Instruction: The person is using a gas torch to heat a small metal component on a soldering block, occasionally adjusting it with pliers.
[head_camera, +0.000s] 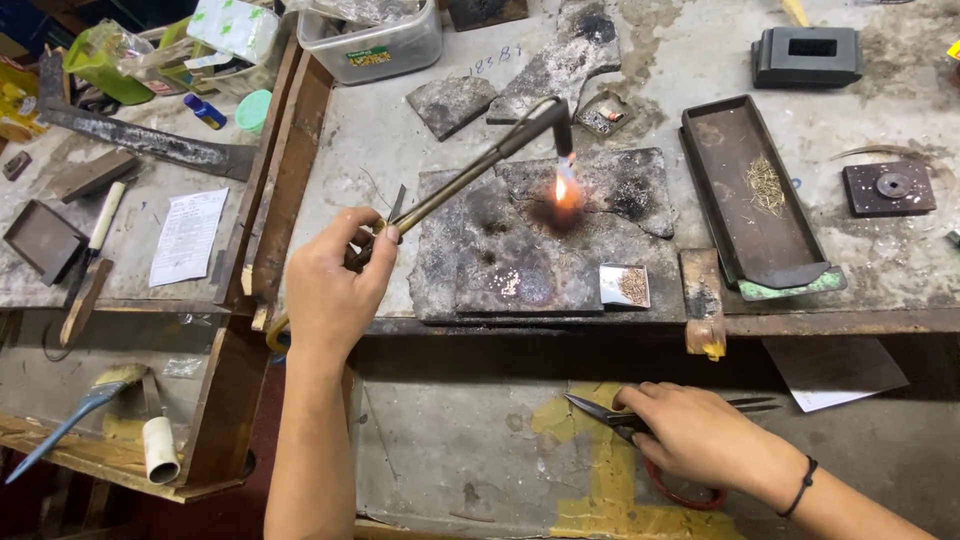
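Holding the torch (470, 175) in my closed left hand (335, 290), I keep its flame (566, 190) steady over the charred soldering block (540, 235). My right hand (695, 430) rests curled on the scissors (610, 412) on the lower shelf (460, 440), ready.

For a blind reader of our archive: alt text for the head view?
A left hand aims a long metal torch, its small orange flame on a charred grey slab. The right hand rests on red-handled shears lower down.
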